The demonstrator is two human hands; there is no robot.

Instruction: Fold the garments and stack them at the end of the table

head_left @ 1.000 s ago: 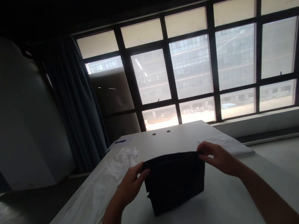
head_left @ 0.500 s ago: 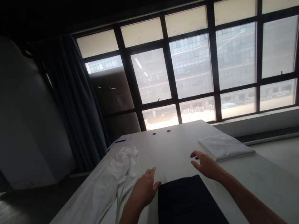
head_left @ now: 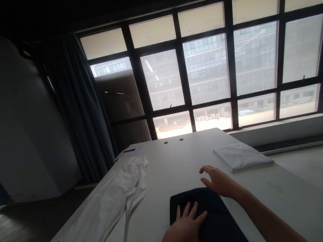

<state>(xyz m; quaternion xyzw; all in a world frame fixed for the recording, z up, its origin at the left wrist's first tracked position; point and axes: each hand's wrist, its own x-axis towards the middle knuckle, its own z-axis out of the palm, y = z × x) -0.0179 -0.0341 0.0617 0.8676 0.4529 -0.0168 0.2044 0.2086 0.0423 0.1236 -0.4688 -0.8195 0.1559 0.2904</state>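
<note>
Resting the left hand point(head_left: 188, 226) palm down on the folded dark navy cloth point(head_left: 224, 226), with fingers spread apart and clamping on nothing. Holding the right hand point(head_left: 217, 182) by the far right corner of this cloth, with thumb and forefinger bent, standing apart and pinching nothing. Finding the navy cloth lying flat in the middle of the near part of the white table point(head_left: 178, 165), between the rumpled white cloth point(head_left: 109, 204) along the left edge and the folded white cloth point(head_left: 243, 156) near the right edge. Noticing also a blue pen point(head_left: 129, 150) on a paper sheet point(head_left: 137, 151) at the far left corner. Judging by the look, probably handling something light, soft and limp, not fragile, with layers perhaps sliding on each other. Better taking hold at both far corners, pinching all layers together. Losing the near end of the navy cloth, and the near table edge too, below the view. Hiding part of its left side under the left hand. Not telling surely between touching and hovering for the right hand. Losing seams in the darkness, so not counting layers.
</note>
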